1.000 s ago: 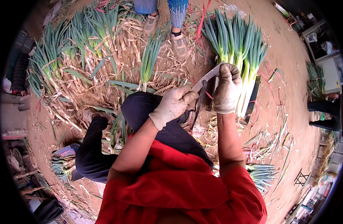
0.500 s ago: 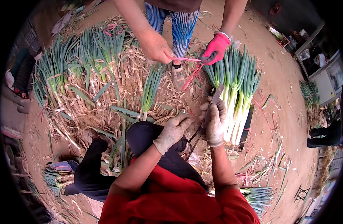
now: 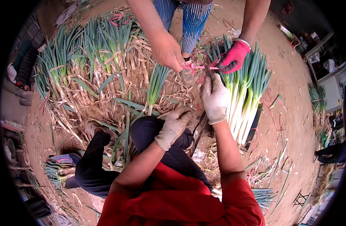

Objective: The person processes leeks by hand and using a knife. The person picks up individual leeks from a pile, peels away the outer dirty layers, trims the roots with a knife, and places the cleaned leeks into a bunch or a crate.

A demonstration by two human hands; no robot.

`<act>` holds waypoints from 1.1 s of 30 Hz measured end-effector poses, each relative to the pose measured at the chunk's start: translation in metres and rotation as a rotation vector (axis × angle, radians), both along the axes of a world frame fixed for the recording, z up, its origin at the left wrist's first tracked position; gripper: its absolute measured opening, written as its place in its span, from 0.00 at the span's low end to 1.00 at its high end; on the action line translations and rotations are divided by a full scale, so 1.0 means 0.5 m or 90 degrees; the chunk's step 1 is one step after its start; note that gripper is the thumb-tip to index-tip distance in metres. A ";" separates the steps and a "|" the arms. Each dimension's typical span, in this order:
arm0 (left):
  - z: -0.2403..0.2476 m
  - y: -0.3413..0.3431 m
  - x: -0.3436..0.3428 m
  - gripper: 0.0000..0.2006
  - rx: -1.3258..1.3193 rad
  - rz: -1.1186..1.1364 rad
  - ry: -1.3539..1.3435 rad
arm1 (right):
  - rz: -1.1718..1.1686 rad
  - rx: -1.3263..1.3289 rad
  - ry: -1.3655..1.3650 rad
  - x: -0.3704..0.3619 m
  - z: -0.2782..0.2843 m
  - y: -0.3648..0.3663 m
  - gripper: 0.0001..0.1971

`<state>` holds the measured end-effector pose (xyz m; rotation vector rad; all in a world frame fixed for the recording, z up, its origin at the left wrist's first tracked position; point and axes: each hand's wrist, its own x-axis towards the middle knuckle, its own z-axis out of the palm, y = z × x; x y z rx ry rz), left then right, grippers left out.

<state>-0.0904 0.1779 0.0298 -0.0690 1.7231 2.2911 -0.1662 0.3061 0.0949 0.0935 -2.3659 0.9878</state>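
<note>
My right hand (image 3: 215,98), in a pale work glove, is wrapped round a knife whose narrow blade (image 3: 207,70) points away from me. The blade meets the pink tie (image 3: 198,67) stretched between a co-worker's bare hand (image 3: 167,52) and pink-gloved hand (image 3: 237,57). My left hand (image 3: 176,126), gloved too, is closed above my knee; what its fingers hold, if anything, is hidden. Just right of my right hand lies a row of cleaned green onions (image 3: 240,101), white stems toward me. One smaller green onion bunch (image 3: 156,86) lies beyond my left hand.
A big heap of uncleaned green onions (image 3: 82,67) with dry leaves covers the ground at left. Leaf scraps and pink string (image 3: 273,117) litter the right side. More onions (image 3: 263,197) lie near my right elbow. The co-worker's legs (image 3: 196,26) stand opposite.
My right hand has moved away from me, taking the knife up to the pink tie. The co-worker's hands have shifted right. My left hand has barely moved.
</note>
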 end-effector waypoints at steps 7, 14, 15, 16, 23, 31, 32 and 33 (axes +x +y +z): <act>0.018 -0.011 -0.005 0.09 0.083 0.110 -0.057 | -0.061 0.190 -0.102 -0.034 0.013 -0.040 0.09; 0.007 -0.023 0.008 0.10 0.036 0.089 -0.016 | -0.034 0.294 -0.176 -0.041 -0.027 -0.050 0.09; 0.005 -0.024 0.005 0.10 0.065 0.090 -0.019 | -0.019 0.345 -0.291 -0.038 -0.088 -0.031 0.10; -0.002 -0.026 0.008 0.10 0.096 0.083 -0.027 | -0.012 0.395 -0.414 -0.021 -0.164 -0.001 0.10; 0.006 -0.043 0.025 0.10 0.070 0.053 -0.074 | -0.037 0.231 -0.466 0.179 -0.272 0.108 0.12; 0.006 -0.031 0.030 0.10 -0.027 -0.063 -0.020 | -0.160 -0.786 -0.548 0.367 -0.360 0.304 0.05; 0.007 -0.025 0.028 0.10 -0.088 -0.077 -0.028 | -0.111 -0.882 -0.435 0.388 -0.385 0.330 0.06; 0.003 -0.017 0.032 0.10 -0.093 -0.097 -0.037 | -0.017 -0.982 -0.382 0.396 -0.380 0.345 0.06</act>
